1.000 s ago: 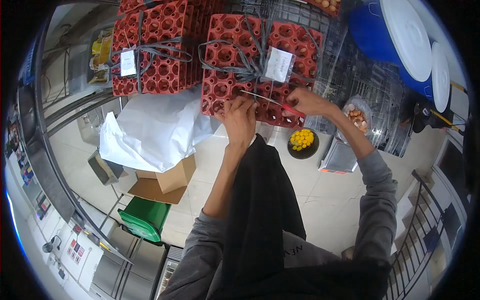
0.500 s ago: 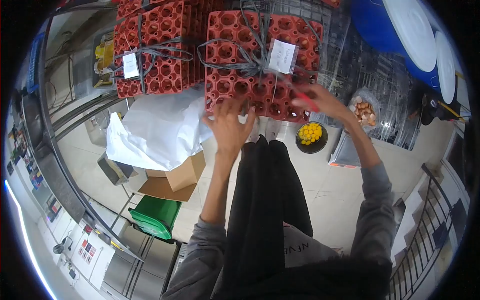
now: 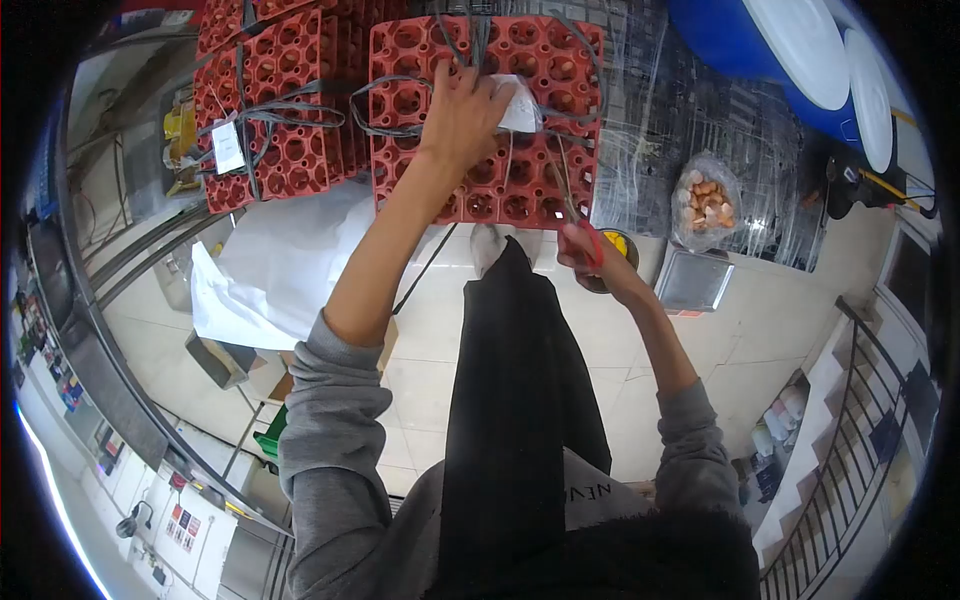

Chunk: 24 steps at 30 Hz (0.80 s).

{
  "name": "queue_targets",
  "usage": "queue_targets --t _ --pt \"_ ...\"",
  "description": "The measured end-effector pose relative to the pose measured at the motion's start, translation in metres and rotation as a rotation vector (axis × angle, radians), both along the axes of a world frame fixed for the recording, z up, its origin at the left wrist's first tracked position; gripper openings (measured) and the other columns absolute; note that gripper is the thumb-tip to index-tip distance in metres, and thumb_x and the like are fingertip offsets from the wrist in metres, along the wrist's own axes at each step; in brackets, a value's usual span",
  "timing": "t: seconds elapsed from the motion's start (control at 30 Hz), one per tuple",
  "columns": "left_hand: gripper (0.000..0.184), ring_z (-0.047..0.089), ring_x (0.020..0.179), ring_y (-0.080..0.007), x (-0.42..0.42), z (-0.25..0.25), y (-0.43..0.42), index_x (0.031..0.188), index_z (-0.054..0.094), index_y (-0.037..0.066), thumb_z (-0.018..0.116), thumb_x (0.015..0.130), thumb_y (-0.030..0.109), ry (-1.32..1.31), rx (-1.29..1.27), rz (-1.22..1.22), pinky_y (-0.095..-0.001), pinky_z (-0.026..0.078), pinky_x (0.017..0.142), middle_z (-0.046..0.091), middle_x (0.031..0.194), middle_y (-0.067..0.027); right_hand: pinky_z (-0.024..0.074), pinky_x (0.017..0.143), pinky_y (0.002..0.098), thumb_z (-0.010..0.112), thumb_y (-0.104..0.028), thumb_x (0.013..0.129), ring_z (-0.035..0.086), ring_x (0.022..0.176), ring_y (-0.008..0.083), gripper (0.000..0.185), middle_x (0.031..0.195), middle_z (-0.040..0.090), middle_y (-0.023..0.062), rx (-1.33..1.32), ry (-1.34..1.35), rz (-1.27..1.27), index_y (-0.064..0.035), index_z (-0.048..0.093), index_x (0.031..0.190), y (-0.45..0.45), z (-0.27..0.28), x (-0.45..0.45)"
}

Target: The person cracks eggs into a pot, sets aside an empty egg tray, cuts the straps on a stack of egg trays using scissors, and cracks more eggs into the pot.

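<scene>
A stack of red egg trays (image 3: 485,205) lies in front of me, tied with grey plastic strapping (image 3: 385,130). My left hand (image 3: 462,120) reaches over the top tray, its fingers closed around the strapping near the central knot. A white paper label (image 3: 520,108) sits beside these fingers, partly crumpled. Low at the near right corner of the stack, my right hand (image 3: 597,258) grips red-handled scissors (image 3: 566,185), with the blades pointing up across the tray. A loose dark strap (image 3: 425,270) hangs below the near edge.
To the left stands another tied stack of red trays (image 3: 285,160), above white sheeting (image 3: 270,260). A bowl of egg yolks (image 3: 620,243) is partly hidden behind my right hand. Further right are a metal tray (image 3: 695,280), a bag of eggshells (image 3: 708,205) and blue drums (image 3: 725,45).
My left hand has moved up from the near edge to the knot. My right hand has drawn back toward me with the scissors. A strap now dangles below the stack; the view has shifted.
</scene>
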State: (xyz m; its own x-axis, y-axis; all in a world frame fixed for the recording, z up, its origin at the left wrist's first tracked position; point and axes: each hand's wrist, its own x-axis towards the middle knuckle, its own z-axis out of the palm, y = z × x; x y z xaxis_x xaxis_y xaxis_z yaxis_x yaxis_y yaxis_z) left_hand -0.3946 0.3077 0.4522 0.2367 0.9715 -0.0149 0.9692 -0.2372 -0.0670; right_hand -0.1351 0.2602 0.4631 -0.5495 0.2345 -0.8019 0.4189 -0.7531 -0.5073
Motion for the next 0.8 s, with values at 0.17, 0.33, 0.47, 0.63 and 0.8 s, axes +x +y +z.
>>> queue_targets --t 0.17,0.33,0.47,0.63,0.8 --pt "0.039 0.054 0.098 -0.0202 -0.013 0.017 0.006 0.102 0.057 0.016 0.068 0.067 0.027 -0.002 -0.009 -0.060 -0.0518 0.028 0.096 0.062 0.094 -0.0001 0.0346 0.045 0.0217 0.048 -0.056 0.087 0.044 0.053 0.0061 0.047 0.062 0.045 -0.0027 0.069 0.105 -0.125 -0.0111 0.050 0.074 -0.002 -0.011 -0.026" --pt "0.034 0.054 0.098 -0.0199 -0.017 0.016 -0.014 0.100 0.056 0.016 0.067 0.069 0.027 -0.241 0.011 0.048 -0.0512 0.028 0.094 0.063 0.093 0.0007 0.0331 0.046 0.0207 0.046 -0.056 0.088 0.041 0.052 0.0060 0.045 0.062 0.043 -0.0035 0.070 0.106 -0.318 -0.0115 0.050 0.079 -0.016 -0.006 -0.057" --pt "0.039 0.053 0.099 -0.0222 -0.004 0.018 -0.016 0.102 0.057 0.017 0.071 0.066 0.027 -0.340 0.007 0.227 -0.0528 0.026 0.095 0.059 0.097 -0.0007 0.0299 0.045 0.0190 0.046 -0.053 0.089 0.038 0.050 0.0063 0.041 0.062 0.043 -0.0033 -0.130 0.206 -0.414 -0.0126 0.048 0.084 -0.033 -0.009 -0.058" --pt "0.050 0.048 0.105 -0.0230 0.012 0.019 -0.002 0.105 0.058 0.019 0.076 0.059 0.027 -0.137 0.056 0.160 -0.0553 0.023 0.098 0.052 0.102 -0.0024 0.0306 0.045 0.0205 0.047 -0.050 0.090 0.040 0.050 0.0069 0.039 0.062 0.043 -0.0037 0.085 0.126 -0.421 -0.0120 0.048 0.080 -0.034 -0.021 -0.062" --pt "0.033 0.042 0.115 -0.0197 0.011 0.009 0.003 0.097 0.063 0.020 0.070 0.065 0.023 -0.139 0.063 0.007 -0.0556 0.018 0.103 0.051 0.113 0.0000 0.0328 0.047 0.0212 0.050 -0.048 0.089 0.045 0.056 0.0068 0.039 0.065 0.045 -0.0023 0.088 0.035 -0.481 -0.0105 0.050 0.080 -0.015 -0.004 -0.059"
